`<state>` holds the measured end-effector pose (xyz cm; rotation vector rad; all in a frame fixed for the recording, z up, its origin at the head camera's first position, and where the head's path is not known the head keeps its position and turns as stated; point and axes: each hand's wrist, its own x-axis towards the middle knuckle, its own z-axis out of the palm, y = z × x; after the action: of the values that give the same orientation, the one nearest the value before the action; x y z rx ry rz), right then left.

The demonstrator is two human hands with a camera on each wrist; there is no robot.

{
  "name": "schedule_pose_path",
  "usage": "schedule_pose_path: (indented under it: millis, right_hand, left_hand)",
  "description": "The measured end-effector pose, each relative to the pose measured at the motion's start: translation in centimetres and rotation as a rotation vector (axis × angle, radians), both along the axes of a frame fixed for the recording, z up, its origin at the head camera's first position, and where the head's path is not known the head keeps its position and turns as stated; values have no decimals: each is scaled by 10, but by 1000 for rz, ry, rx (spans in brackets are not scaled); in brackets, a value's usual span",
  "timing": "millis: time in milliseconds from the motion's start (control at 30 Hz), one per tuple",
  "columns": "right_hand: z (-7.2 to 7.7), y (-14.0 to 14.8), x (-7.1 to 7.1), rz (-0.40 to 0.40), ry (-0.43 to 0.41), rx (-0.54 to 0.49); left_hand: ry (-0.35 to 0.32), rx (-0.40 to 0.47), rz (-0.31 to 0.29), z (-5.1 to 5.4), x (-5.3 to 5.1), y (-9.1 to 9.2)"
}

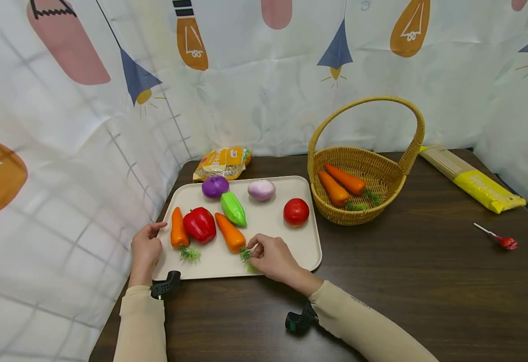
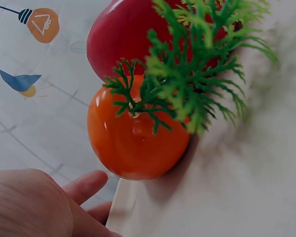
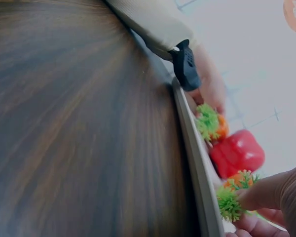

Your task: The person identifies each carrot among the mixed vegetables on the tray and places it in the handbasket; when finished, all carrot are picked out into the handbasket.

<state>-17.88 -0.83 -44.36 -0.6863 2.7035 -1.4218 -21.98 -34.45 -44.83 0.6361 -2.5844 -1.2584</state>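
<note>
My right hand (image 1: 270,256) pinches the leafy green top of an orange carrot (image 1: 231,234) lying on a cream tray (image 1: 270,219); the right wrist view shows thumb and fingers at the leaves (image 3: 229,203). At the tray's left rim rests my left hand (image 1: 147,249), its fingers fairly straight. Close to it lies a second carrot (image 1: 179,229), its round end and leaves filling much of the left wrist view. Between both carrots sits a red bell pepper (image 1: 199,225). Also on the tray are a green vegetable (image 1: 234,208), a purple onion (image 1: 215,186), a pale lilac vegetable (image 1: 261,190) and a tomato (image 1: 296,212).
Right of the tray stands a tall-handled wicker basket (image 1: 353,217) holding two carrots (image 1: 345,179). An orange-and-clear food bag (image 1: 222,163) lies behind the tray. Farther right are a yellow noodle packet (image 1: 474,181) and a red lollipop (image 1: 507,243). Printed curtains border the dark table (image 1: 404,281).
</note>
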Motion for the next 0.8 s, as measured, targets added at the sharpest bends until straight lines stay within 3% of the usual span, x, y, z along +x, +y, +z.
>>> schedule_pose_path:
  millis: [500,800]
  right_hand:
    - [10,37,-3,7,-24,98]
    - [7,30,-9,-32,-65,80]
  left_hand:
    - [-9,11,1,1,0,0]
    - [-31,16,4,1,0,0]
